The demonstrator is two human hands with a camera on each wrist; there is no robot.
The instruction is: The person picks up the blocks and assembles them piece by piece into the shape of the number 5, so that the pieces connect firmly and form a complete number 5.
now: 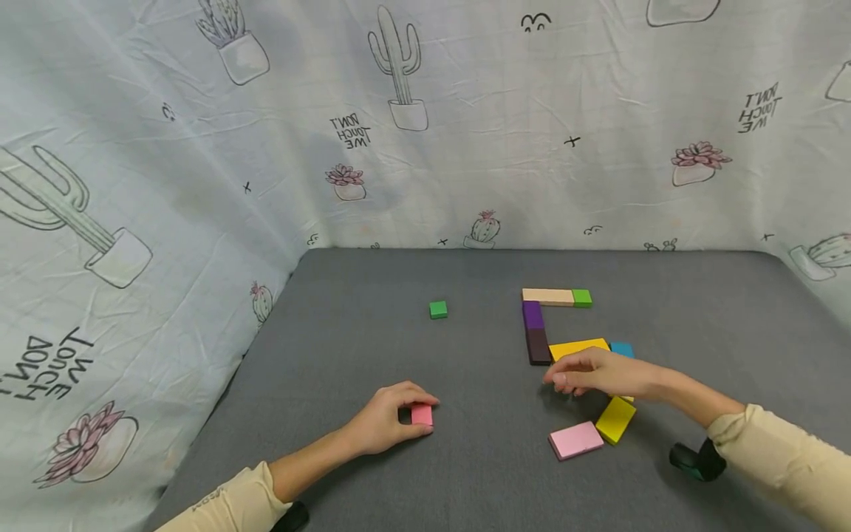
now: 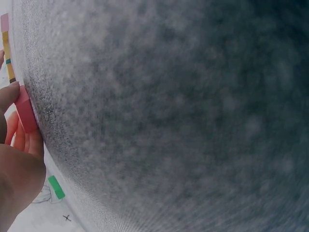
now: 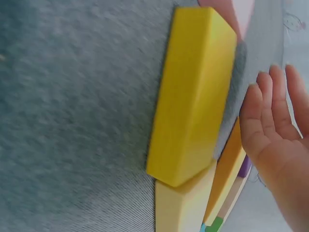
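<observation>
On the left of the grey table, my left hand (image 1: 384, 420) pinches a small coral-pink block (image 1: 422, 414) between thumb and fingers. That block (image 2: 26, 110) also shows at the left edge of the left wrist view. My right hand (image 1: 601, 373) hovers with loosely bent fingers over a row of blocks and holds nothing. Under or beside it lie a golden-yellow block (image 1: 577, 347), a blue block (image 1: 622, 349) and a yellow block (image 1: 616, 420). A pale block (image 3: 179, 205) meets the yellow block's end in the right wrist view. A light-pink block (image 1: 575, 441) touches the yellow one.
Farther back, a beige block (image 1: 547, 297) and a light-green block (image 1: 582, 298) join a purple block (image 1: 533, 315) and a dark block (image 1: 538, 346) in a bent line. A single green block (image 1: 438, 309) stands apart. Patterned cloth (image 1: 465, 148) hangs behind the grey table (image 1: 372, 332).
</observation>
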